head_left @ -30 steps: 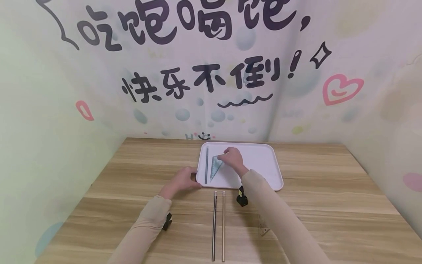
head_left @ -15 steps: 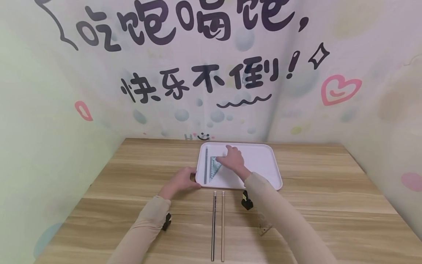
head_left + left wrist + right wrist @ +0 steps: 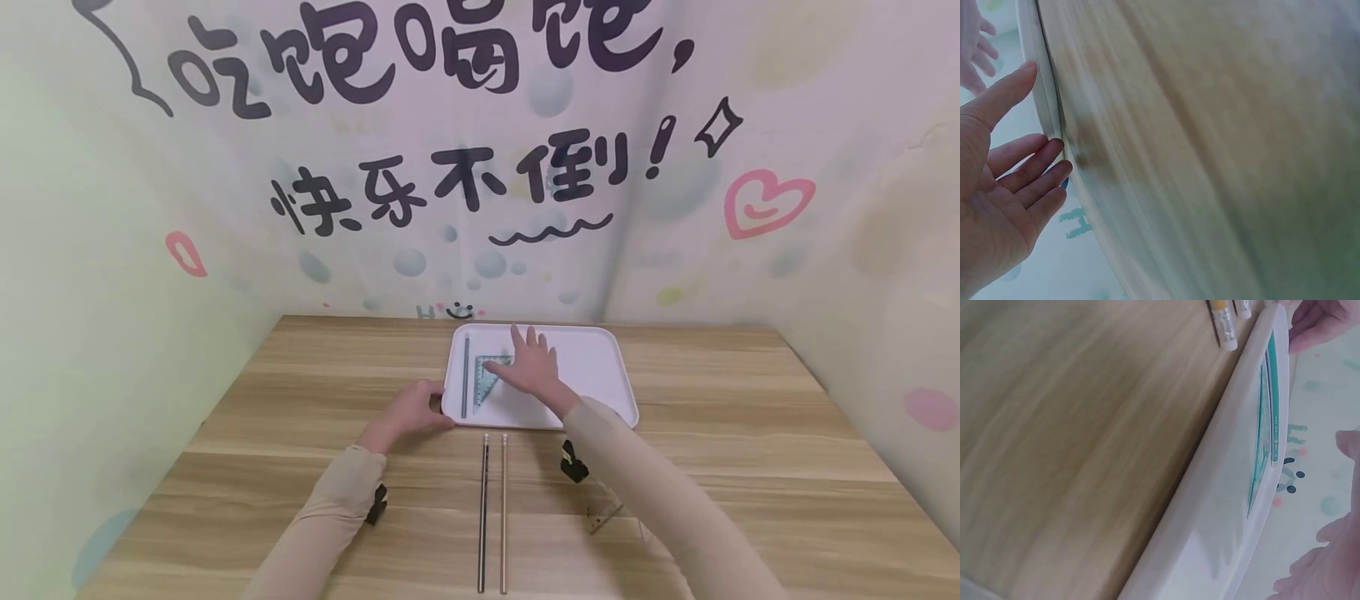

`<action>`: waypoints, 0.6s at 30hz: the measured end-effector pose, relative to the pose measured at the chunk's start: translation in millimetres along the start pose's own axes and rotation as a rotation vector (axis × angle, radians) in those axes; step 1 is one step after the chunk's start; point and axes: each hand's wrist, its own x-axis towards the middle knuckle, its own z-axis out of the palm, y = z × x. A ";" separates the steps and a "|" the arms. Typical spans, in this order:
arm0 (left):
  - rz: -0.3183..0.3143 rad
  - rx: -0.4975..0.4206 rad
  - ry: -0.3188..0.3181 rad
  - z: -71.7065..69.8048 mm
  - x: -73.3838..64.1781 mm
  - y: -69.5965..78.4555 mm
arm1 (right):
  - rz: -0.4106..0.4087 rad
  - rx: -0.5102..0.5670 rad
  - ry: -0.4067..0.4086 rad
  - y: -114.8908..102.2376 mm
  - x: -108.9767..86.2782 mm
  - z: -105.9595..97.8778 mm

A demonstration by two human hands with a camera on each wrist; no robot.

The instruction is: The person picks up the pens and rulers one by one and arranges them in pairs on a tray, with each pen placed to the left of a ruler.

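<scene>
A white tray (image 3: 592, 367) lies at the back of the table. My left hand (image 3: 408, 410) holds its front left corner, thumb at the front rim and fingers along the left side. Inside the tray, a dark green pencil (image 3: 465, 379) lies along the left side. Beside it lies a teal see-through set square (image 3: 483, 385), its long straight edge roughly parallel to the pencil. Over the set square's right part hovers my right hand (image 3: 531, 367), fingers spread and nothing held; it hides part of the set square in the head view.
In front of the tray, a black pencil (image 3: 483, 517) and a gold pencil (image 3: 504, 517) lie side by side, eraser ends toward the tray. A clear set square (image 3: 602, 512) lies partly hidden under the right sleeve. A printed wall cloth (image 3: 420, 292) hangs behind the table.
The set square has turned from a slant to lie squarely beside the pencil. My right hand has let go of it and spread its fingers. The left hand stays at the tray.
</scene>
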 end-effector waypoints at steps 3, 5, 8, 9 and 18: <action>-0.004 -0.002 -0.004 -0.2 -0.5 0.7 | -0.010 -0.005 0.002 -0.5 -4.7 -1.7; -0.010 -0.002 -0.005 -0.3 -0.8 1.0 | -0.020 -0.012 0.001 -1.2 -7.5 -2.9; -0.019 -0.003 -0.006 -0.2 -1.0 1.0 | -0.035 -0.019 -0.001 -2.2 -10.8 -3.8; -0.021 -0.006 -0.006 -0.2 -1.0 1.1 | -0.038 -0.025 -0.003 -2.5 -11.9 -3.9; -0.015 -0.018 -0.008 -1.2 -1.1 3.6 | -0.062 0.007 0.003 -2.6 -21.8 -5.6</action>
